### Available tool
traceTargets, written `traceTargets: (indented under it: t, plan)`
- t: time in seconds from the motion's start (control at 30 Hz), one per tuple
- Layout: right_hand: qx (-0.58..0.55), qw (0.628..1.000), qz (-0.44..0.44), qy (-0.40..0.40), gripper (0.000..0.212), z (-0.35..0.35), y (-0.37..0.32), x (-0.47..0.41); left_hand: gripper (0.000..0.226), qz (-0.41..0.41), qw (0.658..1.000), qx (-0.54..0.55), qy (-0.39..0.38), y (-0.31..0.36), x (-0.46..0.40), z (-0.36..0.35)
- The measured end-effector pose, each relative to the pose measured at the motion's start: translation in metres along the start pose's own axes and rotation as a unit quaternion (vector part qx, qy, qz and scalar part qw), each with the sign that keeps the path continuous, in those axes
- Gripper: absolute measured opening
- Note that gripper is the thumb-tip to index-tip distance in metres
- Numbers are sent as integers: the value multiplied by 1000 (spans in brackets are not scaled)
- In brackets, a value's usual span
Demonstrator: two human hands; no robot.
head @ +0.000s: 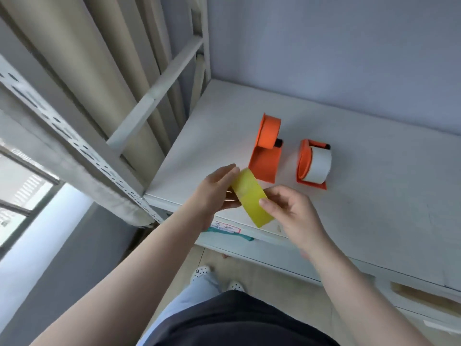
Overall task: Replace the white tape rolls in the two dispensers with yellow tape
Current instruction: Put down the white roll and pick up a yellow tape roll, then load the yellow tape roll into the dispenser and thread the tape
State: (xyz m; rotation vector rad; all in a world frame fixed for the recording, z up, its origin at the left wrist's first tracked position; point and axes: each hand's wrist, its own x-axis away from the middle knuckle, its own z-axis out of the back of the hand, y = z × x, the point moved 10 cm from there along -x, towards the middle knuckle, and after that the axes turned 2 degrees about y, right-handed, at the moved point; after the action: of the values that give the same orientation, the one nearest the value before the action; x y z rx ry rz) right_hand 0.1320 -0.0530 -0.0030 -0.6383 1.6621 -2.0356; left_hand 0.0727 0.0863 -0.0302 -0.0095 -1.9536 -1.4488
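Two orange tape dispensers stand on the white shelf (374, 186). The left dispenser (268, 148) holds no roll; its black hub shows. The right dispenser (309, 166) holds a white tape roll (320, 163). In front of them, over the shelf's front edge, my left hand (217, 191) grips a yellow tape roll (243, 186), mostly hidden by the fingers. My right hand (289, 211) pinches the free end of a yellow tape strip (257, 208) pulled out from that roll.
A grey wall rises behind the shelf. A slotted metal upright and crossbars (159, 88) stand at the left, with beige curtains behind. A red-bordered label (225, 226) sticks to the shelf's front edge. Lower shelves and a floor lie below.
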Motion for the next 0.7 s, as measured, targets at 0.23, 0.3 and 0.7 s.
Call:
traceTargets:
  t: [0.23, 0.3, 0.7]
  plan:
    - [-84, 990, -62, 91, 34, 18, 1, -7, 51, 46, 996, 51, -49, 12, -27, -22]
    - [-72, 992, -50, 95, 46, 17, -3, -10, 53, 41, 997, 9, -58, 18, -30, -28]
    - [-118, 979, -44, 160, 23, 29, -15, -32, 40, 14, 995, -40, -94, 46, -55, -42]
